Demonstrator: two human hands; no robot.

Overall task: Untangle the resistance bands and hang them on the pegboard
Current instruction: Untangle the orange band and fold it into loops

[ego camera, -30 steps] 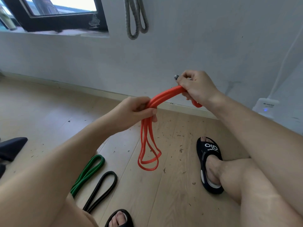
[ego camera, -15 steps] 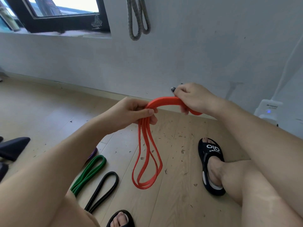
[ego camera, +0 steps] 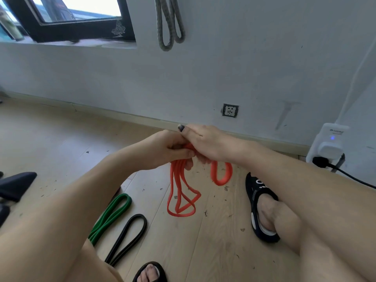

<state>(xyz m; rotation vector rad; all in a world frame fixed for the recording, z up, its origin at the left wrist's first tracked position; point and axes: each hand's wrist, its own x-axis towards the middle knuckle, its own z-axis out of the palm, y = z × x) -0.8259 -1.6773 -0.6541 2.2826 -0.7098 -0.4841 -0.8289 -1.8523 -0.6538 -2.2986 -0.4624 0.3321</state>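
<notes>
Both hands hold one orange resistance band (ego camera: pixel 179 192) above the wooden floor. My left hand (ego camera: pixel 168 149) grips a bunch of its strands, and long loops hang down from it toward the floor. My right hand (ego camera: pixel 205 143) touches the left and grips the band's other end, with a short loop drooping below it. A green band (ego camera: pixel 110 215) and a black band (ego camera: pixel 127 239) lie folded on the floor at lower left. A grey band (ego camera: pixel 169 23) hangs on the wall at the top. No pegboard is visible.
A wall socket (ego camera: pixel 230 110) sits just above the skirting board. A white plugged-in device (ego camera: pixel 329 145) with a black cable stands at right. My sandalled foot (ego camera: pixel 262 206) rests at right, another (ego camera: pixel 150 271) at the bottom. A black chair base (ego camera: pixel 16 184) is at left.
My right hand has come down and leftward until it meets the left hand. The stretched span of orange band between them is gone, and the hanging loops dropped lower.
</notes>
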